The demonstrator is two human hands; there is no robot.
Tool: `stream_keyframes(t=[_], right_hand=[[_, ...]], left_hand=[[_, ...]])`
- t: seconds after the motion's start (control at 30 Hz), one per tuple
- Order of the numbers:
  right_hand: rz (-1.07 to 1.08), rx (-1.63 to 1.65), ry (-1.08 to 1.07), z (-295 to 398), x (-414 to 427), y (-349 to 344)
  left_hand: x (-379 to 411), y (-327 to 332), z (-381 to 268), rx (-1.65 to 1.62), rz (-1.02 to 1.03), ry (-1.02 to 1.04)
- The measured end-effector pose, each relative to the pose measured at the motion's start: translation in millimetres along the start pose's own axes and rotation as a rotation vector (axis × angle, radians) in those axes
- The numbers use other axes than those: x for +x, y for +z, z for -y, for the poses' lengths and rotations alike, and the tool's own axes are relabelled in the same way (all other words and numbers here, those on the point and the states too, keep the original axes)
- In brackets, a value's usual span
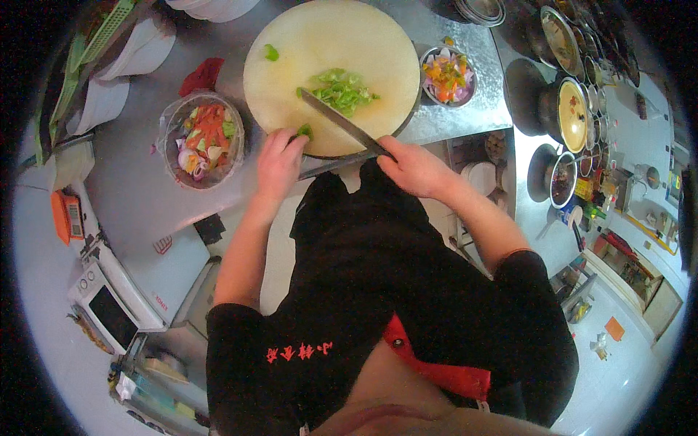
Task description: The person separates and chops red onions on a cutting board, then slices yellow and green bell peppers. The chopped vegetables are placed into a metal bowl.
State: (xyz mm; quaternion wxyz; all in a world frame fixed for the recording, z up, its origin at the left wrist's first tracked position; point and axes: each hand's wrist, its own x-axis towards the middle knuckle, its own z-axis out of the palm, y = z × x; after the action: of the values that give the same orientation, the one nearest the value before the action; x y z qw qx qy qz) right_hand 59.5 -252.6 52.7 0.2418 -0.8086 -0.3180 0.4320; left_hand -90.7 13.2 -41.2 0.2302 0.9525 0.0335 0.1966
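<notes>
My right hand (411, 166) grips a kitchen knife (341, 119) by its handle. The blade slants up and left across a round cutting board (327, 38), its tip beside a small heap of chopped green vegetable (346, 98). At the board's near left edge, my left hand (278, 163) has its fingers on a small green vegetable piece (305, 131), likely pepper. Another green scrap (271, 52) lies apart at the board's upper left.
Left of the board stands a plastic-lined bowl (204, 139) of cut vegetables, with a red cloth (200, 77) behind it. A metal bowl (448, 76) of chopped vegetables is at the right. Several bowls, one holding yellow liquid (573, 114), line the right counter. An orange scale (67, 217) is far left.
</notes>
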Motion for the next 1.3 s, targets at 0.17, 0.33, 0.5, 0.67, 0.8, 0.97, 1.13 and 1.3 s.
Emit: stream_keyframes(t=[0.17,0.33,0.5,0.67,0.8,0.97,1.13,1.3], right_hand=[[0.085,-0.114,-0.004,31.1,-23.4,-2.9],[0.063,-0.125,0.012,16.8,0.7,20.5],[0.168,0.079,0.047,10.1,14.3,-12.2],[0.039,-0.047,0.045,33.6,-19.6,3.3],[0.031,-0.023,0.066,39.1,-27.1,17.8],[0.043,-0.045,0.055,23.9,-6.7,43.7],[0.246,0.351,0.188,14.5,13.7,-6.1],[-0.187,0.735,0.227,-23.7,-13.4,-16.0]], left_hand=[[1.3,4.4,13.8,0.009,0.038,0.025],[4.4,9.0,13.5,0.017,-0.018,0.045],[1.2,5.3,10.5,-0.039,-0.005,-0.163],[6.4,12.9,2.1,-0.009,-0.005,-0.245],[12.3,15.8,-6.9,-0.034,-0.042,-0.266],[7.1,20.8,-4.8,-0.021,-0.006,-0.278],[16.5,22.7,8.8,0.047,0.061,-0.208],[79.9,6.4,44.8,0.101,-0.102,-0.189]])
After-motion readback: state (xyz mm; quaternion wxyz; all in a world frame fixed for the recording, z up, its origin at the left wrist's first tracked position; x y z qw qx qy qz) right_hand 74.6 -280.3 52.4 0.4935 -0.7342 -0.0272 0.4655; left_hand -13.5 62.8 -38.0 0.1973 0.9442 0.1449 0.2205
